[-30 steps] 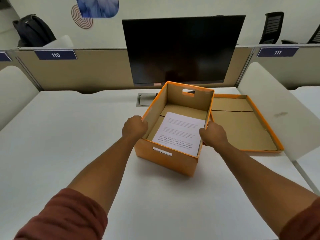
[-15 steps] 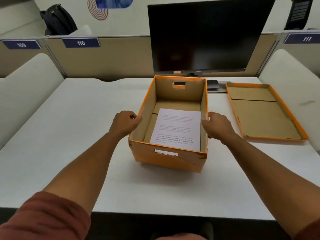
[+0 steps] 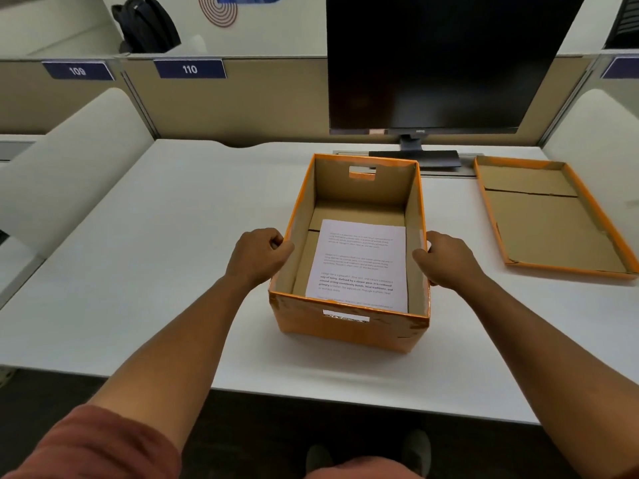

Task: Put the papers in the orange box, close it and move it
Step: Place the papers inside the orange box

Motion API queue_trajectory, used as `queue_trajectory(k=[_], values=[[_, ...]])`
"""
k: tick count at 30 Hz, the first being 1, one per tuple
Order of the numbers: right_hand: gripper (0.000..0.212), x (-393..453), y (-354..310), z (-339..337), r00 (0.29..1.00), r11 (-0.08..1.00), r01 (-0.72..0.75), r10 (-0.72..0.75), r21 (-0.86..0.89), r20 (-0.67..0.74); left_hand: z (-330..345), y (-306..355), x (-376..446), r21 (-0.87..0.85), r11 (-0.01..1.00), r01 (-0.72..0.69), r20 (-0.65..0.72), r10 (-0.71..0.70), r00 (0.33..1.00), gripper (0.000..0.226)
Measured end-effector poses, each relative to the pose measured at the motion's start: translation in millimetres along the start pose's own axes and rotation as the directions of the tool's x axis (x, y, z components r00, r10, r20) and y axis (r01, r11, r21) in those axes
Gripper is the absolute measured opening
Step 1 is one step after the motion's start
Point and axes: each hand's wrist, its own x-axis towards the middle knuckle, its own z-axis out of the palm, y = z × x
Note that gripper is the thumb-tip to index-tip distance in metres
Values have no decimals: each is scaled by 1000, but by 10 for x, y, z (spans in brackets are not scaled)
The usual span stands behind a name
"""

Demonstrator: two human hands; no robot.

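An open orange box point(image 3: 349, 335) stands in the middle of the white desk point(image 3: 155, 257). A printed sheet of paper point(image 3: 359, 261) lies flat on its cardboard floor. My left hand point(image 3: 257, 255) is curled against the left wall near the rim. Across from it, my right hand point(image 3: 446, 259) presses the right wall, so both hold the box by its sides. The orange lid point(image 3: 549, 223) lies upside down on the desk to the right, a gap away from the box.
A dark monitor point(image 3: 439, 60) on a stand rises just behind the box. Beige partitions with labels 109 and 110 close off the back. A black backpack point(image 3: 145, 24) sits beyond the partition. The desk's front edge runs below my forearms.
The box has been turned square to me and shifted left, away from the lid. Both hands stayed on its sides, and the view has dropped lower.
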Motion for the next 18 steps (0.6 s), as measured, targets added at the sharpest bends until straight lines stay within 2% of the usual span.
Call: queue_trajectory(k=[3, 6, 8, 10, 13, 18], values=[[52, 9, 75, -26, 999, 992, -27, 23, 120, 36, -8, 15, -4, 49, 999, 3, -51, 0, 999, 33], [60, 59, 212, -127, 997, 969, -81, 78, 233, 24, -25, 134, 85, 95, 995, -30, -188, 47, 981, 45], [57, 135, 354, -189, 996, 974, -81, 85, 213, -13, 5, 318, 202, 69, 995, -69, -266, 85, 960, 46], [50, 249, 539, -249, 995, 986, -61, 73, 154, -71, 119, 567, 315, 29, 993, -117, -301, 120, 946, 37], [36, 448, 844, -338, 981, 995, -71, 82, 73, -177, 371, 968, 437, -12, 984, -178, -278, 167, 946, 25], [41, 715, 1321, -409, 970, 987, -161, 157, -2, -186, 862, 1597, 586, -74, 957, -279, -148, 266, 952, 23]])
